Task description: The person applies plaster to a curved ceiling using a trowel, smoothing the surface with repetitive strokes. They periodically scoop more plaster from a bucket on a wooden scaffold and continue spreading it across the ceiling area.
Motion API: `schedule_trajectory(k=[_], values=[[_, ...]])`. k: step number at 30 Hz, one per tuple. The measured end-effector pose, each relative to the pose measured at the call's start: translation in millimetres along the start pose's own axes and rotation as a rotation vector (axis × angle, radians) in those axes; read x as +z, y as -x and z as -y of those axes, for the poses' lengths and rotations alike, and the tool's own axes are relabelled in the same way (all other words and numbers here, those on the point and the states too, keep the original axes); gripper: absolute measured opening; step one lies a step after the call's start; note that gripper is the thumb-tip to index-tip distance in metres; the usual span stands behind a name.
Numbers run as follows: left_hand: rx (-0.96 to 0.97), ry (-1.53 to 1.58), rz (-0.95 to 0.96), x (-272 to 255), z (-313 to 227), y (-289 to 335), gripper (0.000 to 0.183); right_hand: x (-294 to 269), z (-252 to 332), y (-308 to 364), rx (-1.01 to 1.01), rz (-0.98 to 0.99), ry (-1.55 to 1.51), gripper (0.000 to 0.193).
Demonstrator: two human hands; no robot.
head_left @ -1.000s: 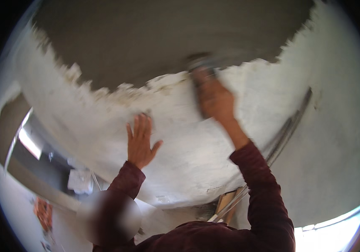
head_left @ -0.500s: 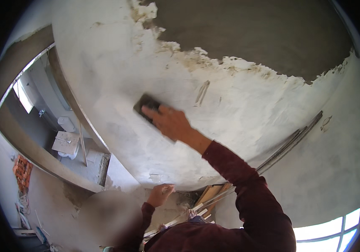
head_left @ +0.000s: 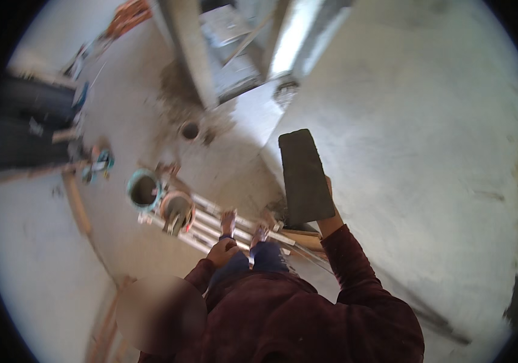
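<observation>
My right hand grips a plastering float, mostly hidden behind its long, dark rectangular blade. The blade's flat face is turned up toward me, and it is held apart from the pale plastered wall on the right. Low by my left thigh, my left hand hangs with loosely bent fingers and nothing visible in it. I stand barefoot on a platform of pale slats. On its left end are a teal-rimmed bucket and an orange-rimmed bucket with grey material and a tool in it.
A round pot stands on the stained floor below. Ahead is a doorway, its jamb edged in grey. Orange bricks are piled at the far left. Long dark poles lean along the wall at lower right.
My view has swung down and left, from the wall to the floor and platform. The float has come off the wall and turned face up. My left hand has lowered to my thigh.
</observation>
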State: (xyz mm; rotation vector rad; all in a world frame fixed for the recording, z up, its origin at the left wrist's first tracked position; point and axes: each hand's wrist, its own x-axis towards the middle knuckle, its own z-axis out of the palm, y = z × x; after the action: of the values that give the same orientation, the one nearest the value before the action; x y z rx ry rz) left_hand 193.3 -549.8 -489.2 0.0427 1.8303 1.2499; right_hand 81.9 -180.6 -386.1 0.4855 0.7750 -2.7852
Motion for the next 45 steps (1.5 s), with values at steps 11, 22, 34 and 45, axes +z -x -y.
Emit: schedule_trajectory(k=[11,22,34,45], values=[[-0.252,-0.216,-0.221,80.8,79.7,67.7,0.059,-13.3,-180.4,-22.3,0.780,-0.017,0.427,0.042],[-0.347,-0.241,-0.420,87.9,135.5,-1.7,0.055,-86.0,-405.7,-237.7,0.443,0.487,1.463,0.036],[-0.374,0.014,-0.521,51.9,150.0,-16.2,0.046,-235.2,-568.3,-371.3,0.143,0.419,1.424,0.032],[-0.351,0.022,-0.557,37.9,159.3,-11.5,0.043,-219.0,-502.1,-283.1,0.780,0.025,1.230,0.056]])
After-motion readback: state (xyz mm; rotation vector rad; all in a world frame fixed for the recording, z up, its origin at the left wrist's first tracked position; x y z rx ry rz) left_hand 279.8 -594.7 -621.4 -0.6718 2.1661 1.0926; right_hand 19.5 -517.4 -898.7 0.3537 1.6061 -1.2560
